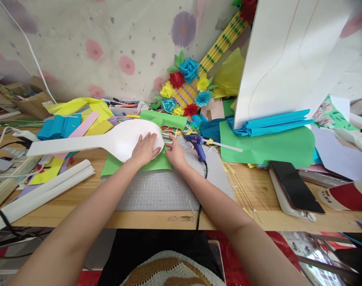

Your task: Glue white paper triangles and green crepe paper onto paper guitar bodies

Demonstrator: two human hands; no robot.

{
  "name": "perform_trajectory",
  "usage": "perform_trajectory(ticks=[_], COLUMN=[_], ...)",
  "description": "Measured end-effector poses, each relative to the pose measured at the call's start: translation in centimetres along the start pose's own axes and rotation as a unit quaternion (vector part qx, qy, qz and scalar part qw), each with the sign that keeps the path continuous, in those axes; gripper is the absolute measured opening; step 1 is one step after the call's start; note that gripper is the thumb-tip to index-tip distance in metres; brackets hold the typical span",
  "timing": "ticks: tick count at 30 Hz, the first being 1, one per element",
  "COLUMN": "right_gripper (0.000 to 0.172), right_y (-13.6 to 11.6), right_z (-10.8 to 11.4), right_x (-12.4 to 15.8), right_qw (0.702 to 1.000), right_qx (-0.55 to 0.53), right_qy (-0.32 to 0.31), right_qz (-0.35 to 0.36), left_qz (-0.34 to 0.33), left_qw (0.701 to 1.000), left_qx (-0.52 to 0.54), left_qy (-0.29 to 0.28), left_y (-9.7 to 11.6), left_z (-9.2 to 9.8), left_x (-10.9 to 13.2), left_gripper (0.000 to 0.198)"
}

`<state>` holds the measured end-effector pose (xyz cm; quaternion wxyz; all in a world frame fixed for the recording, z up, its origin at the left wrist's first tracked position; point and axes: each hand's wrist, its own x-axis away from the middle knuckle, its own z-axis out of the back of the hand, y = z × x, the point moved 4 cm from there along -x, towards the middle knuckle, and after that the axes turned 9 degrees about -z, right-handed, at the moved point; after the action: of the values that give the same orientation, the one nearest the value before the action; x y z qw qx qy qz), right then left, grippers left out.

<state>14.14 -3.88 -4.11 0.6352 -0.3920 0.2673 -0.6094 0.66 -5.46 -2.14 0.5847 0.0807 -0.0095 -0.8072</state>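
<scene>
A white guitar-shaped board (118, 137) lies over a sheet of green paper (157, 163) on the grey cutting mat (157, 190), its long neck pointing left. My left hand (145, 149) rests flat on the board's rounded end, fingers spread, holding nothing. At the board's right edge is my right hand (175, 151), its fingers bent around the green handles of a pair of scissors (168, 136); the blades are hidden. Just right of that hand lies a blue glue gun (197, 149) with a white glue stick in it.
A flower-decorated yellow guitar (188, 93) leans at the back. Behind the mat's right side stands a tall white board (276, 63). Rolled white paper (50, 188) lies left; a phone (295, 184) and a red-and-white cup (347, 195) are right. The glue gun's cord crosses the mat.
</scene>
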Motion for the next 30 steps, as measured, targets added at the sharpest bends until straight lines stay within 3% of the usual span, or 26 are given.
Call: perform_trajectory(ticks=[7,17,24,30], right_gripper=[0.072,0.076,0.078,0.084], right_y=[0.0,-1.2,-0.4,-0.6], right_z=[0.0,-0.4,0.6,-0.7], right_x=[0.4,2.6,0.9,0.7], right_qw=[0.999,0.993,0.998,0.999], right_qx=[0.019,0.114,0.056,-0.001], right_qy=[-0.001,-0.011,0.013,-0.043], right_qz=[-0.030,0.016,0.006,0.018], left_qz=[0.002,0.009,0.013,0.005], left_qw=[1.000,0.999,0.999,0.999], left_qx=[-0.021,-0.024,-0.027,-0.031], left_qy=[0.008,0.034,0.042,0.045], left_y=[0.1,0.1,0.2,0.2], left_z=[-0.4,-0.8,-0.6,-0.9], left_x=[0.1,0.2,0.2,0.2], left_gripper=[0.058,0.058,0.059,0.058])
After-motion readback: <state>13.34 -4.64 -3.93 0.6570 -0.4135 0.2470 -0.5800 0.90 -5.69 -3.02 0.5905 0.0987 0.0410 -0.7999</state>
